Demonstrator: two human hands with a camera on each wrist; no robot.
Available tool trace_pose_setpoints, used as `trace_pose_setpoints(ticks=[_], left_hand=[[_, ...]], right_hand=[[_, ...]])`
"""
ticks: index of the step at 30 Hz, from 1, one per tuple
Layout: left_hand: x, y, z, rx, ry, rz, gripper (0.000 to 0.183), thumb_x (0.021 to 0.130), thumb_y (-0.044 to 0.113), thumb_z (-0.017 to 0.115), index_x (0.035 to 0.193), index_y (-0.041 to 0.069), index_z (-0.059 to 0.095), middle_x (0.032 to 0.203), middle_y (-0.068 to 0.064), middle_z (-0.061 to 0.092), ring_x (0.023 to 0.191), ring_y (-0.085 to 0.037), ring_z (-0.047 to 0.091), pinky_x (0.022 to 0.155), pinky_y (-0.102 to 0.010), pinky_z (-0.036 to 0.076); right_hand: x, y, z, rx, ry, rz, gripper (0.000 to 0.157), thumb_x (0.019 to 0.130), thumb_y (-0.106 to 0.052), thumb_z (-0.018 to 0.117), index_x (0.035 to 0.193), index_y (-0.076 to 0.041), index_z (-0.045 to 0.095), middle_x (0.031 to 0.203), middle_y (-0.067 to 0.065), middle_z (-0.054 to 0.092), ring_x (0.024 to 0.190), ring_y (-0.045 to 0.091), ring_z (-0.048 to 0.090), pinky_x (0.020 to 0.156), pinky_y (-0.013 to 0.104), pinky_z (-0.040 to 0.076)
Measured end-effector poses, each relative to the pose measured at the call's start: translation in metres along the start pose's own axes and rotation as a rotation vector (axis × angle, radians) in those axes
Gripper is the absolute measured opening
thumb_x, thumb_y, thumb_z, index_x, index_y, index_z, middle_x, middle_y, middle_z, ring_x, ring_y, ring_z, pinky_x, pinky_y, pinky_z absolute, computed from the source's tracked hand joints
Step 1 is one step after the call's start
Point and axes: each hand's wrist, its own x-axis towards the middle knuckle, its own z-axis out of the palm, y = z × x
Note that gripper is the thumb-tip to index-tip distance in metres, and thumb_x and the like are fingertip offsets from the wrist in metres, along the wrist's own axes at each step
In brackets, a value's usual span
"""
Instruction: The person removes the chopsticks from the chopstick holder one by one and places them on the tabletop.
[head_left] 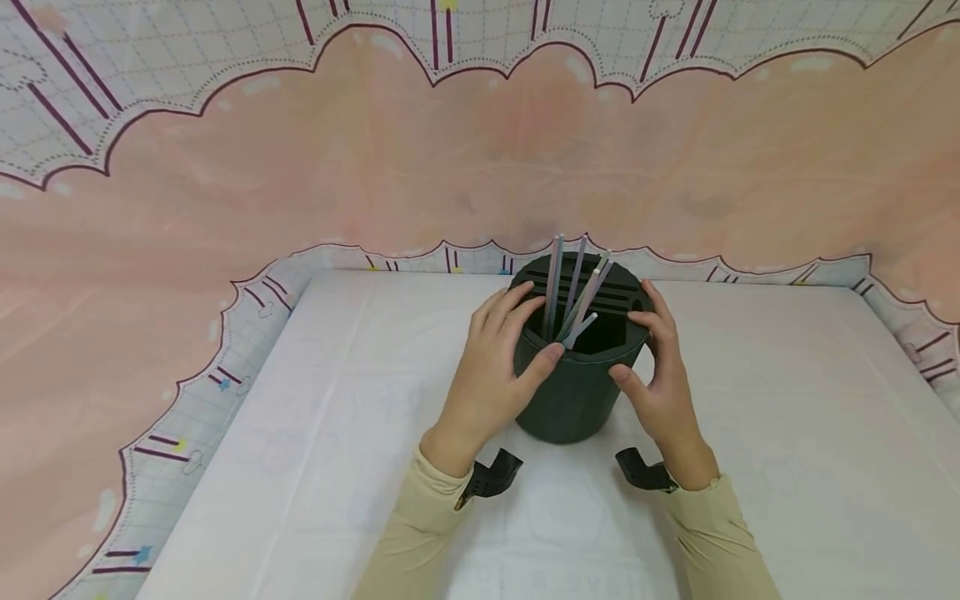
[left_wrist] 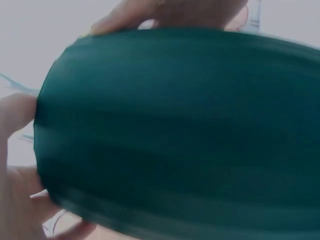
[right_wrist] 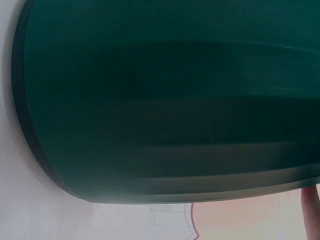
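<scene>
A dark green round holder (head_left: 566, 400) with a slotted top stands in front of me in the head view. Several thin, pale pastel drinking straws (head_left: 553, 287) rise out of its open front compartment. My left hand (head_left: 495, 358) grips the rim on the left side, thumb at the front edge, fingers over the top. On the opposite side my right hand (head_left: 666, 383) holds the rim between thumb and fingers. The holder's ribbed wall (left_wrist: 175, 125) fills most of the left wrist view. In the right wrist view a fingertip (right_wrist: 311, 210) touches the wall.
A white-covered table (head_left: 337, 467) lies under the holder. Behind it hangs a peach and white patterned cloth (head_left: 450, 158), whose scalloped border runs along the table's back and side edges. Black wrist straps (head_left: 495, 473) stick out by both cuffs.
</scene>
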Motion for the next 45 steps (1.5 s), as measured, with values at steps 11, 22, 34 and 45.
trace_pose_setpoints(ticks=[11, 22, 34, 45], left_hand=[[0.001, 0.004, 0.003, 0.069, 0.062, 0.235, 0.033, 0.094, 0.037, 0.041, 0.104, 0.015, 0.063, 0.127, 0.003, 0.049, 0.133, -0.024, 0.013, 0.105, -0.046, 0.01], [0.004, 0.009, 0.002, -0.009, 0.114, 0.243, 0.019, 0.093, 0.024, 0.048, 0.094, 0.013, 0.063, 0.097, 0.005, 0.061, 0.123, -0.017, 0.036, 0.102, -0.035, 0.023], [0.006, 0.014, 0.003, -0.026, 0.169, 0.247, 0.017, 0.093, 0.022, 0.047, 0.094, 0.011, 0.06, 0.094, 0.003, 0.06, 0.104, -0.014, 0.047, 0.101, -0.04, 0.024], [0.003, 0.023, -0.01, -0.205, 0.194, 0.244, 0.019, 0.095, 0.021, 0.043, 0.097, 0.01, 0.057, 0.096, 0.003, 0.059, 0.096, -0.012, 0.048, 0.097, -0.034, 0.031]], right_hand=[[0.001, 0.002, 0.002, 0.0, -0.003, -0.03, 0.071, 0.082, -0.049, 0.056, 0.12, 0.008, 0.035, 0.145, 0.016, 0.016, 0.132, 0.029, 0.018, 0.104, 0.038, 0.021], [0.001, 0.003, -0.001, -0.008, 0.001, -0.027, 0.071, 0.082, -0.048, 0.056, 0.12, 0.007, 0.035, 0.145, 0.014, 0.017, 0.132, 0.028, 0.019, 0.103, 0.029, 0.022], [0.003, 0.004, -0.002, 0.013, -0.011, -0.045, 0.071, 0.081, -0.049, 0.056, 0.119, 0.007, 0.035, 0.145, 0.015, 0.017, 0.131, 0.029, 0.02, 0.103, 0.03, 0.022], [0.002, 0.003, -0.003, 0.025, -0.019, -0.049, 0.071, 0.081, -0.049, 0.057, 0.119, 0.008, 0.036, 0.145, 0.015, 0.017, 0.131, 0.029, 0.02, 0.103, 0.03, 0.022]])
